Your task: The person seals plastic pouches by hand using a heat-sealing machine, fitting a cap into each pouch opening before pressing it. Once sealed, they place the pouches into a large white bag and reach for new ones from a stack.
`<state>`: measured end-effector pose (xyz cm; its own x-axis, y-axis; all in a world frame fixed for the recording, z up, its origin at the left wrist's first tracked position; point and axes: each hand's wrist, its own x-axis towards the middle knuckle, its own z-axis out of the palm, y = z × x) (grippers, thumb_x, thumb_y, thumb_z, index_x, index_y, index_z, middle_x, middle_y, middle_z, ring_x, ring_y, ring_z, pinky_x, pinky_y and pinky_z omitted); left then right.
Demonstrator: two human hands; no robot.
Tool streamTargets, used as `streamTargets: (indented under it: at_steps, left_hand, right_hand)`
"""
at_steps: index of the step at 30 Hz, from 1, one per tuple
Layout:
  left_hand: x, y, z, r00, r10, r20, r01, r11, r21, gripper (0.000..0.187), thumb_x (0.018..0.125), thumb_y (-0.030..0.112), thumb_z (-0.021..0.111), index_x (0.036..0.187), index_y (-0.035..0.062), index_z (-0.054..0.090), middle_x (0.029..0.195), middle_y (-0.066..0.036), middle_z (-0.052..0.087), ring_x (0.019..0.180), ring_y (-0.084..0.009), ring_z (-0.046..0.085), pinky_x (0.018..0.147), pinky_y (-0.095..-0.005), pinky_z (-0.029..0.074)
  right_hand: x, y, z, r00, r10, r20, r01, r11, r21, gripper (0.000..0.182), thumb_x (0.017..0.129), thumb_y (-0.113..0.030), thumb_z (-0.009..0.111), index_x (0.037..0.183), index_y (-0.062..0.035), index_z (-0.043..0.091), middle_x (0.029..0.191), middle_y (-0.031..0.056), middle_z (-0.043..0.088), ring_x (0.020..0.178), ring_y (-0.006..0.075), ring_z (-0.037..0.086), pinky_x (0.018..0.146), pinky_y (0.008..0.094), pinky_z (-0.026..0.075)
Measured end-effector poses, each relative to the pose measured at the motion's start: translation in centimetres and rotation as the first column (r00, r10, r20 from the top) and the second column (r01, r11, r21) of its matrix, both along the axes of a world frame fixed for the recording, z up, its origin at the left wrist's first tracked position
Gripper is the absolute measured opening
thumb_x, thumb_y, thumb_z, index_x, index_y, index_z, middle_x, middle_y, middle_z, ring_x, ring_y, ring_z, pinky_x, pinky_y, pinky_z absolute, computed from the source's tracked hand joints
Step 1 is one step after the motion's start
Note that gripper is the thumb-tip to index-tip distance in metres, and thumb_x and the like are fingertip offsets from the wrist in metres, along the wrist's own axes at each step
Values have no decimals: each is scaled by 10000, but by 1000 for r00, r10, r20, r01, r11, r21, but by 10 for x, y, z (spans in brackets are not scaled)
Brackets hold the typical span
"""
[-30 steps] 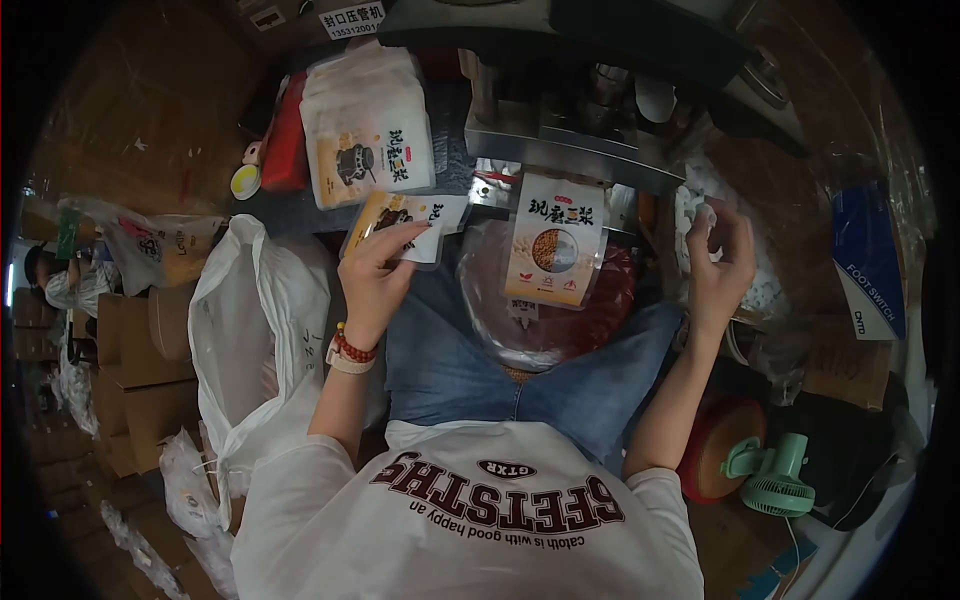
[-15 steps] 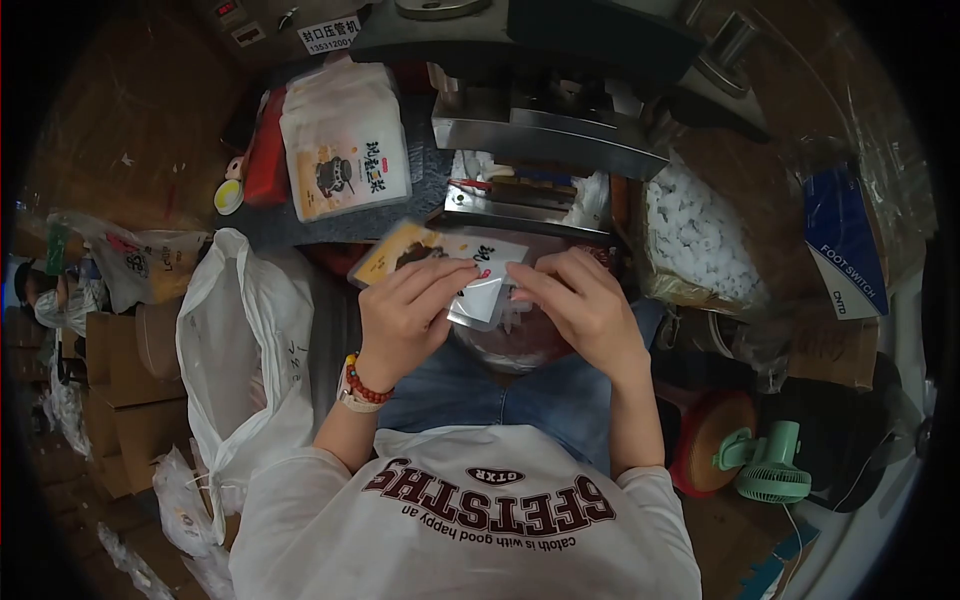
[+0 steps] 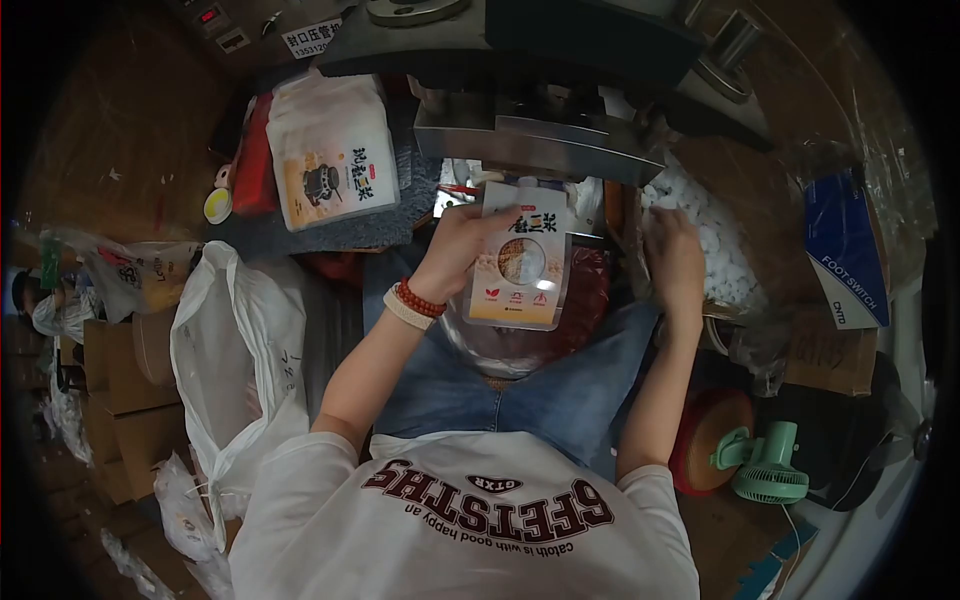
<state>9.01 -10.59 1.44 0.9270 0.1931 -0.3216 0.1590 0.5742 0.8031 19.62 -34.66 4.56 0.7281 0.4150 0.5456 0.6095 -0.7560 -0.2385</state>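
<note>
A printed pouch [image 3: 520, 300] hangs upright over my lap, its back panel with a round window facing me. My left hand [image 3: 462, 248] is closed on its upper left part, with the thumb across the front. At the pouch's top a small pale spout shows against the metal machine. On the right, my right hand [image 3: 672, 250] reaches into the box of small white plastic pieces [image 3: 715, 245]. Its fingers are stretched over the left side of the heap and look apart; the tips are partly lost among the pieces.
A stack of printed pouches [image 3: 335, 165] lies on the dark bench at left, beside a red object [image 3: 255, 165]. The metal machine [image 3: 540, 145] stands ahead. A white woven sack [image 3: 235, 350] is at my left, a green fan [image 3: 770, 465] at my right.
My right hand has left the pouch and moved right to the white pieces. My left hand has brought the pouch upright and turned its other side toward me.
</note>
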Motion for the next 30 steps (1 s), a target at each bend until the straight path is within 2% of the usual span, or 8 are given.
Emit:
streamTargets:
  at_steps: [4,7,9,11,16,22,24,30]
  left_hand:
    - [0,-5,3,1000,11,-7,-11,1000,6,296,863,155,666,1003,-102,626,946,-129,679,798,-153,665,701,-253,539]
    - [-7,19,3,999,50,-12,-38,884,465,339,853,240,681,1043,-38,639,951,-107,686,829,-173,653,731,-281,521]
    - [-24,45,4,945,275,175,-249,263,932,574,804,419,700,1229,58,561,1191,-133,602,1122,-288,557,958,-418,419]
    - [-46,73,7,916,318,243,-11,-588,809,796,764,537,679,1368,87,421,1387,-136,446,1311,-322,380,1072,-536,235]
    - [-103,94,-23,997,10,72,-58,-481,875,660,764,304,708,1362,170,464,1348,-73,513,1254,-261,473,1032,-458,351]
    - [-110,45,12,932,122,342,-357,146,922,367,674,-79,559,979,66,703,984,-79,700,950,-246,667,814,-309,519]
    - [-108,32,18,904,28,427,-428,111,897,398,645,-90,557,984,63,699,989,-73,700,964,-243,663,821,-318,521]
    - [-113,12,47,892,-235,385,-425,-150,893,453,606,-55,607,1027,95,681,1003,-42,694,918,-224,661,751,-308,535]
  right_hand:
    - [13,-1,-15,977,28,-210,-25,1000,17,233,834,-99,609,1040,9,623,933,186,622,877,375,582,792,434,466]
    - [9,-1,-15,986,11,-165,5,996,95,229,828,-86,617,1032,17,620,891,173,619,831,342,590,754,405,470]
    - [3,-2,-11,992,-7,-126,28,986,164,226,823,-74,626,1024,27,617,856,157,619,780,305,604,711,374,480]
    - [-9,-3,-3,975,-19,-220,108,911,398,158,866,-81,622,973,34,614,789,89,617,675,163,595,624,282,463]
    - [-44,11,-3,824,422,-379,64,596,801,129,938,-128,565,935,-1,587,777,29,605,676,64,545,633,198,420]
    - [-96,47,35,448,842,-302,-89,378,921,117,909,-63,603,986,13,559,921,80,678,783,83,622,718,192,483]
    - [-104,56,30,321,890,-322,-67,361,930,183,859,-36,658,1019,13,582,896,72,673,779,88,614,693,214,482]
    - [-96,70,24,666,743,-71,-684,646,339,346,745,-95,724,1079,-56,645,846,71,603,714,200,579,610,279,466]
